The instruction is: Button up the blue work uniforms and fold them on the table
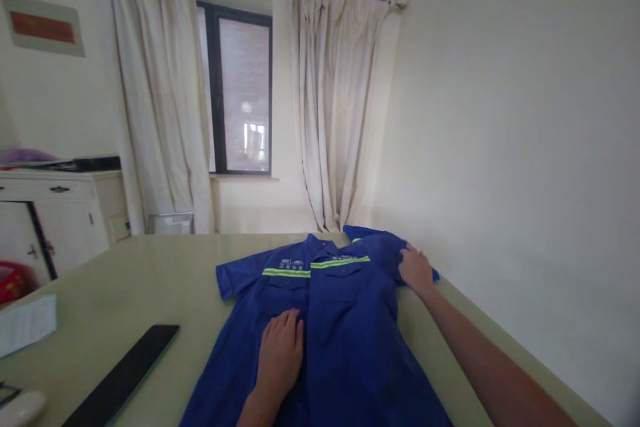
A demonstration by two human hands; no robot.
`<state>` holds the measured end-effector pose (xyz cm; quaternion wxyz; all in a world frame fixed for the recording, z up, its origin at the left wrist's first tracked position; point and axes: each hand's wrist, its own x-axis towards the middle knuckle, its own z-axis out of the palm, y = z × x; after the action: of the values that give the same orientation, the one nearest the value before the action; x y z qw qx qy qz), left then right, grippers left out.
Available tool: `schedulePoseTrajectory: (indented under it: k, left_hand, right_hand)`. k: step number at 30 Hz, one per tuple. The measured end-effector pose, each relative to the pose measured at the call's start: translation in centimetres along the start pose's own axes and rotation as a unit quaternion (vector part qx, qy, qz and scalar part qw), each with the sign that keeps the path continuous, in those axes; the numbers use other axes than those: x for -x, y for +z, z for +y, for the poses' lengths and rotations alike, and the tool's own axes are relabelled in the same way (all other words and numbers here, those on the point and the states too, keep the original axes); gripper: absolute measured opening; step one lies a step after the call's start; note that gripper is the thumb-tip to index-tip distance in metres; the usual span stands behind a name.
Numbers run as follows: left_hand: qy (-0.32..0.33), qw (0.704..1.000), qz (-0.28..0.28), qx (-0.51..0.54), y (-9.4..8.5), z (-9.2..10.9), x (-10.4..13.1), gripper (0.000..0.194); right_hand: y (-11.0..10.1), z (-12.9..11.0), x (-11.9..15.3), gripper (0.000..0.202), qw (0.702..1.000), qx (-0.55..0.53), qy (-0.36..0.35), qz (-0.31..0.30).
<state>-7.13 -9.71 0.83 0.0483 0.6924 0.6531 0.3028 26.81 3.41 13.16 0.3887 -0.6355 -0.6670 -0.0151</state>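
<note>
A dark blue short-sleeved work shirt (345, 340) lies spread face up on the table, with yellow-green reflective stripes and pale lettering across the chest. The shirt's lower end runs out of view at the bottom. My left hand (283, 350) rests flat on the front of the shirt, left of the button strip, its fingers stretched forward. Reaching out to the far right, my right hand (417, 269) lies over the sleeve on that side, fingers apart. That sleeve is rumpled, and a bit of blue cloth shows beyond the hand.
The pale green table (125, 280) borders a white wall on the right. A long black flat object (125, 373) lies at left, near white paper (27, 325) and a white object (23, 408). Behind stand a white cabinet (65, 213) and curtains (335, 100).
</note>
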Motion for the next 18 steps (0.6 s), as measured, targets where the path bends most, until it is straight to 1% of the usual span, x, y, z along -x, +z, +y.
schedulePoseTrajectory:
  k: [1, 2, 3, 5, 7, 8, 9, 10, 11, 12, 15, 17, 18]
  left_hand:
    - [-0.001, 1.0, -0.015, -0.021, 0.1, 0.1, 0.2, 0.046]
    - [0.002, 0.999, -0.029, -0.039, 0.3, 0.1, 0.4, 0.046]
    - [0.008, 0.997, -0.043, -0.056, 0.5, 0.2, 0.6, 0.048]
    - [0.023, 0.994, -0.065, -0.082, 0.9, 0.1, 0.9, 0.052]
    - [0.031, 0.992, -0.072, -0.099, 1.0, -0.2, 1.1, 0.055]
    - [0.03, 0.992, -0.071, -0.103, 1.0, -0.4, 1.1, 0.056]
    - [0.028, 0.991, -0.068, -0.108, 1.0, -0.6, 0.9, 0.056]
    - [0.023, 0.991, -0.064, -0.114, 0.9, -0.9, 0.8, 0.056]
    - [0.015, 0.991, -0.059, -0.121, 0.8, -1.1, 0.5, 0.056]
    - [0.005, 0.99, -0.054, -0.13, 0.8, -1.3, 0.2, 0.056]
    - [-0.022, 0.986, -0.042, -0.163, 0.8, -1.7, -1.0, 0.057]
    - [-0.04, 0.982, -0.041, -0.182, 0.8, -1.8, -2.0, 0.057]
    - [-0.049, 0.979, -0.045, -0.19, 0.9, -1.9, -2.5, 0.058]
  right_hand:
    - [0.3, 0.3, 1.5, 0.035, 1.0, 0.005, 0.008, -0.008]
    - [0.8, 0.0, 3.3, 0.037, 1.0, 0.007, 0.007, -0.019]
    - [1.5, -0.7, 5.4, 0.039, 0.999, 0.005, -0.003, -0.038]
    - [3.1, -3.1, 10.2, 0.041, 0.995, -0.009, -0.043, -0.088]
    - [4.9, -6.0, 14.8, 0.051, 0.973, -0.038, -0.125, -0.189]
    - [5.7, -7.4, 16.6, 0.059, 0.959, -0.049, -0.155, -0.234]
    - [6.5, -8.5, 17.9, 0.065, 0.944, -0.056, -0.176, -0.274]
    - [7.1, -9.3, 18.6, 0.068, 0.935, -0.06, -0.184, -0.298]
    - [7.7, -9.8, 18.7, 0.069, 0.927, -0.064, -0.193, -0.315]
    - [8.3, -10.0, 18.2, 0.067, 0.921, -0.068, -0.202, -0.326]
    - [9.7, -10.0, 14.8, 0.059, 0.906, -0.081, -0.24, -0.339]
    - [10.4, -10.1, 12.6, 0.054, 0.905, -0.077, -0.252, -0.333]
    - [10.5, -10.4, 12.0, 0.052, 0.908, -0.071, -0.254, -0.325]
